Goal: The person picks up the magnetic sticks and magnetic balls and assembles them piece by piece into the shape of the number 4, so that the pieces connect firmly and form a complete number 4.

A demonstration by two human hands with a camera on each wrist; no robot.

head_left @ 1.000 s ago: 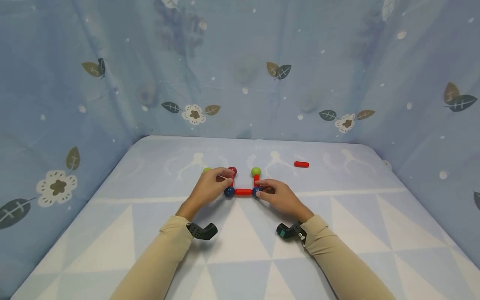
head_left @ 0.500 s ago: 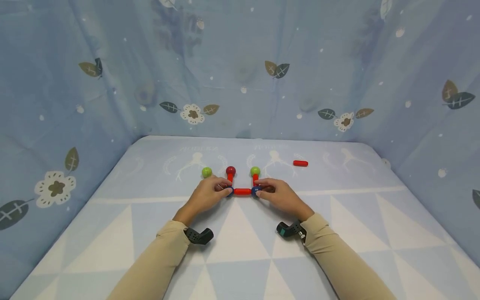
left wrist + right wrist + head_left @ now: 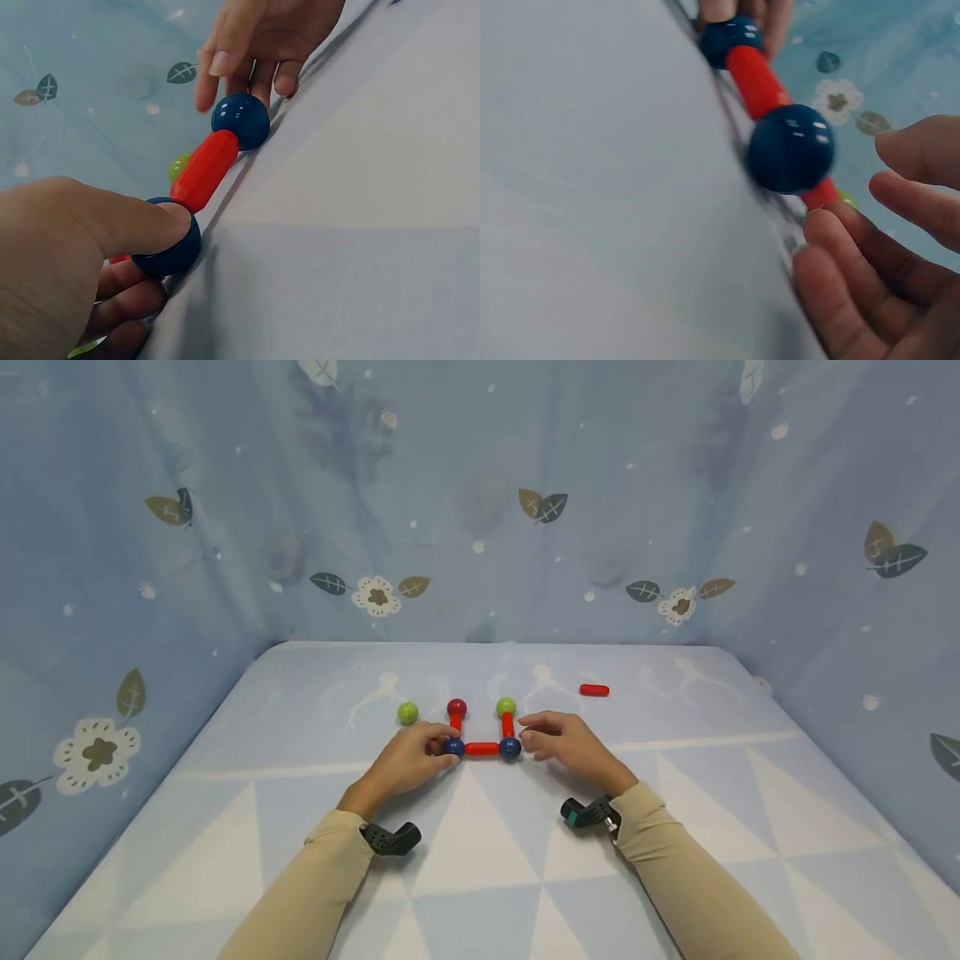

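A U-shaped frame of red rods and balls lies on the table. Its near side is a red rod (image 3: 482, 749) between a left blue ball (image 3: 454, 747) and a right blue ball (image 3: 510, 748). Rods run back from these to a dark red ball (image 3: 457, 708) and a green ball (image 3: 506, 707). My left hand (image 3: 408, 758) pinches the left blue ball, thumb on its near side in the left wrist view. Just right of the right blue ball is my right hand (image 3: 566, 743), fingers loosely bent and apart, holding nothing.
A loose green ball (image 3: 407, 713) sits behind my left hand. Farther back on the right lies a single red rod (image 3: 594, 690). Patterned blue cloth (image 3: 480, 527) hangs behind and at both sides of the table.
My right hand has let go of the right blue ball and drawn off to the right. My left hand has shifted down from the left rod to the left blue ball.
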